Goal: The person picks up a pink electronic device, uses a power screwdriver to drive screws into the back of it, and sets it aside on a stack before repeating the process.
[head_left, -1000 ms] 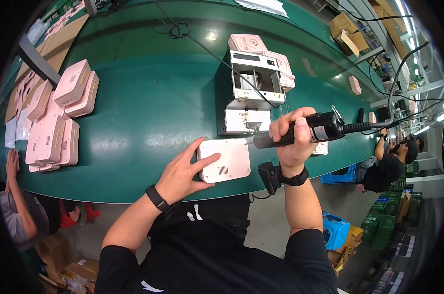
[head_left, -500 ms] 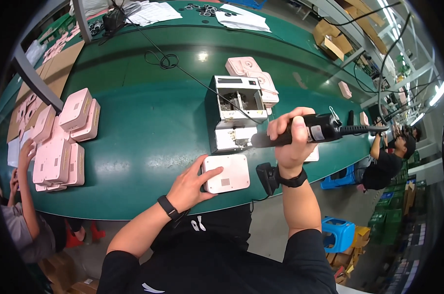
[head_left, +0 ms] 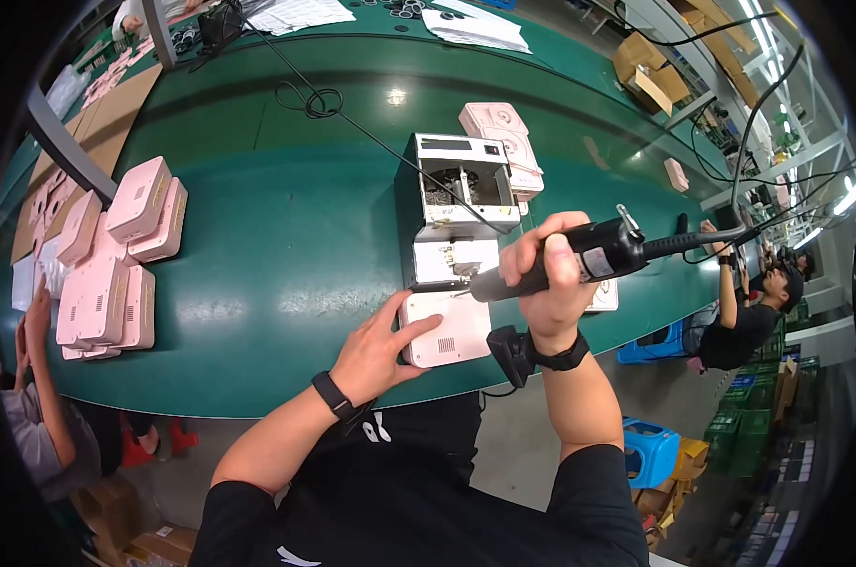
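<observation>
My left hand (head_left: 371, 352) grips the left side of a pale pink plastic housing (head_left: 461, 333), which lies flat near the bench's front edge. Its thumb reaches across the top, near a small grid of slots. Wrapped in my right hand (head_left: 556, 283) is a black electric screwdriver (head_left: 609, 248), tilted with its bit toward the left. The bit's tip is at or just above the housing's far edge; contact is hard to tell. Directly beyond the housing stands an open-topped screw feeder (head_left: 461, 215) with a metal front. My right forearm hides part of another pink piece.
Stacked pink housings (head_left: 107, 293) stand on the left beside a co-worker's hands (head_left: 33, 331). More pink parts (head_left: 513, 151) lie behind the feeder. A thin cable (head_left: 376, 142) crosses the green bench (head_left: 277, 236); the screwdriver's thick cord (head_left: 702, 241) runs off right. A blue stool (head_left: 650, 452) stands below.
The screwdriver has moved left and down, bringing its bit from the feeder's front to the housing's far edge. My left hand still holds the housing, now slightly turned and farther right in view.
</observation>
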